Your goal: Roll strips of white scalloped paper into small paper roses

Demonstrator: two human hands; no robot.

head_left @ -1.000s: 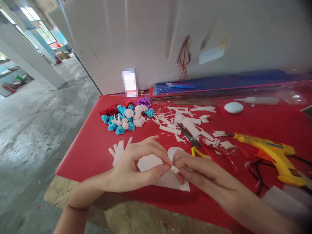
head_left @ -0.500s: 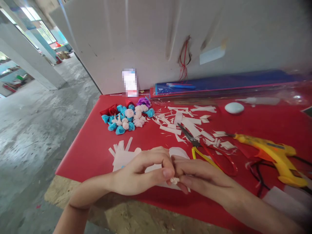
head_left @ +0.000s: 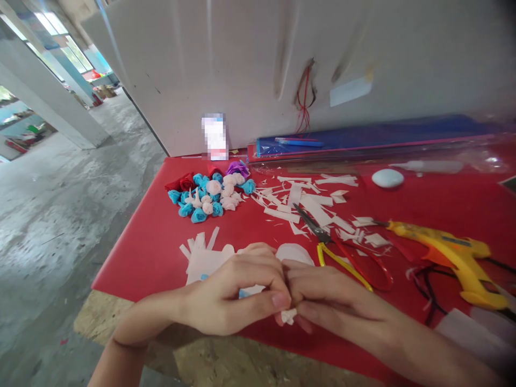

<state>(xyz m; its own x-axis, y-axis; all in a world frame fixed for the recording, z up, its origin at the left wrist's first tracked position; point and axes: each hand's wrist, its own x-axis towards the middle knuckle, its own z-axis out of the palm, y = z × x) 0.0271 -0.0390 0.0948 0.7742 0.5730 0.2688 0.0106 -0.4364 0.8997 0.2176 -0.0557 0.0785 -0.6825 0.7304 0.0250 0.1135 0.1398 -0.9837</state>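
Observation:
Near the front edge of the red table, my left hand and my right hand meet, both closed. Pinched between their fingertips is a small white paper flower; only its crumpled end shows below the fingers. Beneath and behind the hands lie cut white paper pieces, partly covered, with a bit of blue showing under my left hand. Scissors with red and yellow handles rest just beyond my right hand.
A pile of blue, white, red and purple paper flowers sits at the back left. White paper scraps are scattered mid-table. A yellow glue gun with a black cord lies at right, near a pale egg-shaped object. A grey panel stands behind.
Both hands have shifted slightly at the fingertips, and the white paper flower has turned and dropped a little lower, showing more of its folds. Everything else stays put.

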